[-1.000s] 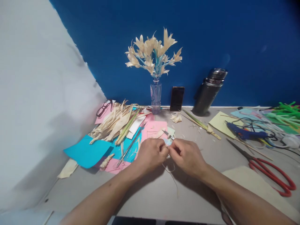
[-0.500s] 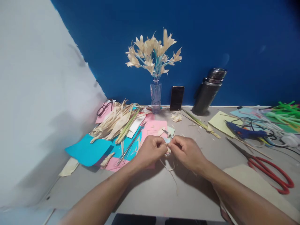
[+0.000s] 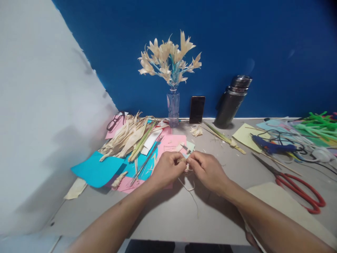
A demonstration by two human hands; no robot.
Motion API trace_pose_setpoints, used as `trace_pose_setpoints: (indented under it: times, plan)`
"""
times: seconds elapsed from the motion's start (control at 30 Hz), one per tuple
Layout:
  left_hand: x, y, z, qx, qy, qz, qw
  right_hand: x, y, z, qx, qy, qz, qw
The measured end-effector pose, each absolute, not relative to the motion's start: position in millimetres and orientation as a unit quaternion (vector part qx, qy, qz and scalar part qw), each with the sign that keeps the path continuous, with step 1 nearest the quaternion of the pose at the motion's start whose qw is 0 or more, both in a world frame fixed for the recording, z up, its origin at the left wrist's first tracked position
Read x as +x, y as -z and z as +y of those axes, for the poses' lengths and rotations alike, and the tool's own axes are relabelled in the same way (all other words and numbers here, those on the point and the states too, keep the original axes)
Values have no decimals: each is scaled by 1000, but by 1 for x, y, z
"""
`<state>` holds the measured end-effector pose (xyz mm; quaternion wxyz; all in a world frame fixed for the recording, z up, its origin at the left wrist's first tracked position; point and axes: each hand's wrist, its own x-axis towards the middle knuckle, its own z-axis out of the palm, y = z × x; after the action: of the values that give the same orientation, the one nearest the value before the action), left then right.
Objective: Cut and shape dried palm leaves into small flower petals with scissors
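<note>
My left hand (image 3: 170, 167) and my right hand (image 3: 209, 172) meet over the middle of the table, thumbs and fingertips pinched close together. Between them is a small pale piece, mostly hidden by the fingers. A thin pale string (image 3: 190, 190) hangs in a loose curve below the fingertips, its tail reaching toward the table. Just behind the hands lie a pink sheet (image 3: 175, 140) and a small pale green slip (image 3: 190, 145) with a dark-tipped tool on it. Both hands are closed.
Dried corn husks (image 3: 123, 135), a blue sheet (image 3: 98, 170) and thin wires (image 3: 147, 160) lie left. Husk flowers (image 3: 168, 56) stand in a clear bottle (image 3: 173, 109), beside a phone (image 3: 197, 109) and a flask (image 3: 231, 103). Right are red-handled scissors (image 3: 300, 189) and a blue glue gun (image 3: 273, 144).
The whole view has shifted slightly, so the table things sit a little further left. Both hands keep their pinch at nearly the same spot, with small finger movements.
</note>
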<state>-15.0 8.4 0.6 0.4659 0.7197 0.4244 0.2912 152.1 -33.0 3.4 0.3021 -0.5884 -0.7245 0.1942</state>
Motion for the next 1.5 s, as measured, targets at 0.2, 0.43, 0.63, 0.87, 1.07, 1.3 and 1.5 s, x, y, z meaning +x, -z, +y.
trace_pose_setpoints:
  times: [0.2, 0.43, 0.63, 0.87, 1.07, 1.3, 1.5]
  plan:
    - [-11, 4, 1, 807, -269, 470, 237, 148, -4, -34, -598, -100, -770, 198]
    - [-15, 0, 6, 838, -247, 432, 222, 150, -8, -33, -608, -97, -773, 153]
    - [-15, 2, 5, 846, -237, 416, 232, 152, -9, -35, -595, -79, -789, 130]
    - [-8, 0, -1, 838, -189, 485, 160, 152, -8, -36, -581, -49, -800, 141]
    - [-15, -4, 4, 819, -232, 474, 227, 152, -15, -38, -614, -55, -774, 145]
    - [-9, 3, 1, 841, -202, 477, 152, 151, -13, -38, -597, -58, -789, 133]
    - [-15, -4, 10, 806, -180, 540, 162, 151, -14, -35, -628, -57, -763, 138]
